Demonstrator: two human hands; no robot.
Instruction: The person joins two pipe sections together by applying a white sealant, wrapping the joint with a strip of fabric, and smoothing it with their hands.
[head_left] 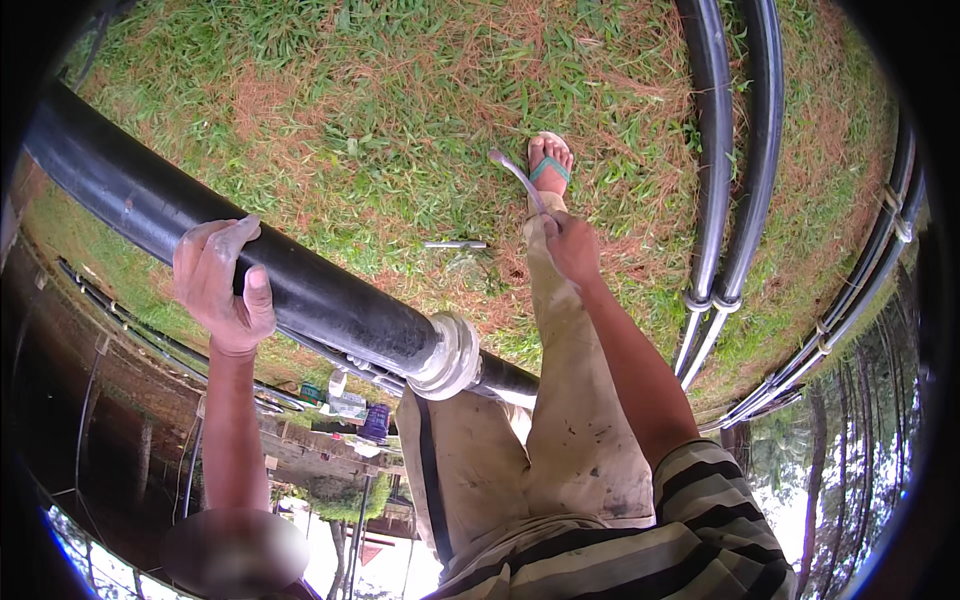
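A thick black pipe (335,305) runs aslant from the upper left to a pale, dusty ring-shaped collar (455,352) in front of my legs. Over the pipe's left part is my left hand (222,280), with thumb and fingers apart and nothing held in them. Whether its palm touches the pipe I cannot tell. My right hand (573,248) is closed round a slim grey metal bar (520,178), bent toward its far end, which has a small rounded tip. The bar is held above my lower leg, near a foot in a green-strapped sandal (550,165).
A short grey metal rod (456,244) lies on the grass between the pipe and my foot. Two black pipes (712,150) with pale joint rings run along the right, with more bundled pipes (880,250) beyond. A purple container (375,422) and other items stand at lower left.
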